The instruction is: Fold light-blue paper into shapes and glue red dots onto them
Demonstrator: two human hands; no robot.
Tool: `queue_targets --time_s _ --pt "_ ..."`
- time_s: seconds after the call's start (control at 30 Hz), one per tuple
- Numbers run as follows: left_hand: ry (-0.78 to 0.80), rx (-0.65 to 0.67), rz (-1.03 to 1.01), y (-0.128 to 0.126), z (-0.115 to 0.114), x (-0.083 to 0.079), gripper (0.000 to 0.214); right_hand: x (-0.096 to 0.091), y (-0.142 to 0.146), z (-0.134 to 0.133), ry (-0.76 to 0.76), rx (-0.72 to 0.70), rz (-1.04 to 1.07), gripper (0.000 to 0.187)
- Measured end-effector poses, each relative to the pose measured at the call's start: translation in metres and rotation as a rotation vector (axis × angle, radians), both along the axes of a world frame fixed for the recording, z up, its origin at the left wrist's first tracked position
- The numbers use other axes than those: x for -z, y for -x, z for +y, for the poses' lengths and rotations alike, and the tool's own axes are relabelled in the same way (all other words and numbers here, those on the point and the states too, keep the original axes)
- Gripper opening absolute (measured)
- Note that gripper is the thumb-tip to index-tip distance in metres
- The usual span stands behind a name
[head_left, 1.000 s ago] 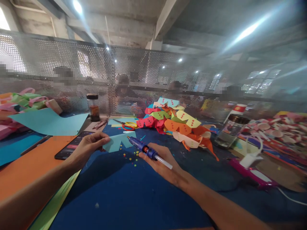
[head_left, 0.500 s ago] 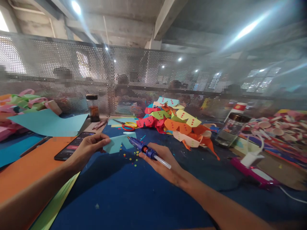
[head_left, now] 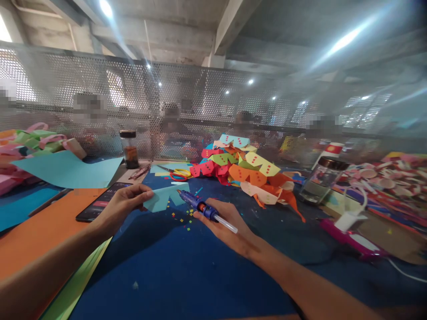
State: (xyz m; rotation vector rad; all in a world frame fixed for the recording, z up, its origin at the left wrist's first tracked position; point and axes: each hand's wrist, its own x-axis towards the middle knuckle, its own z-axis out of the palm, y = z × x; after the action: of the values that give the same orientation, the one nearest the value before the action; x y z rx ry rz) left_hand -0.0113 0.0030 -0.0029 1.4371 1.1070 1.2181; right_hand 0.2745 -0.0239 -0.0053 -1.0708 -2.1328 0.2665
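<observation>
My left hand [head_left: 133, 198] pinches the left end of a light blue cut paper piece [head_left: 159, 199], which has a notch in its lower edge. In my right hand [head_left: 227, 220] is a blue glue gun [head_left: 199, 205] with a clear glue stick [head_left: 227, 224] poking out of its back. Its nozzle is at the right part of the blue paper; whether it touches I cannot tell. Small coloured paper squares [head_left: 182, 220] lie scattered below the paper on the dark blue table [head_left: 173, 275]. Scissors with yellow and red handles [head_left: 180, 174] lie just beyond.
Folded paper shapes with red dots [head_left: 248, 175] are heaped behind my right hand. A phone [head_left: 100, 204], orange sheets [head_left: 63, 222] and a lidded jar [head_left: 129, 151] stand left. Rightward are a tilted glass jar [head_left: 320, 182] and a pink power strip [head_left: 353, 242]. A perforated screen [head_left: 187, 93] closes the back.
Hardly anything differs. Both hands, the blue paper and the glue gun keep almost the same place, with only a very slight shift of the view.
</observation>
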Motion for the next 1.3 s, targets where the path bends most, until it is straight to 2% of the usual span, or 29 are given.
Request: queue_targets --time_s 0.5,1.3 --pt "-0.023 0.01 0.019 0.0038 0.0046 0.0048 0.028 -0.0032 0.0 -0.0014 0.05 0.016 0.004 0.035" --pt "-0.014 0.004 0.004 0.0016 0.0015 0.0009 0.026 -0.0051 0.0005 -0.0035 0.045 0.011 -0.017 0.037"
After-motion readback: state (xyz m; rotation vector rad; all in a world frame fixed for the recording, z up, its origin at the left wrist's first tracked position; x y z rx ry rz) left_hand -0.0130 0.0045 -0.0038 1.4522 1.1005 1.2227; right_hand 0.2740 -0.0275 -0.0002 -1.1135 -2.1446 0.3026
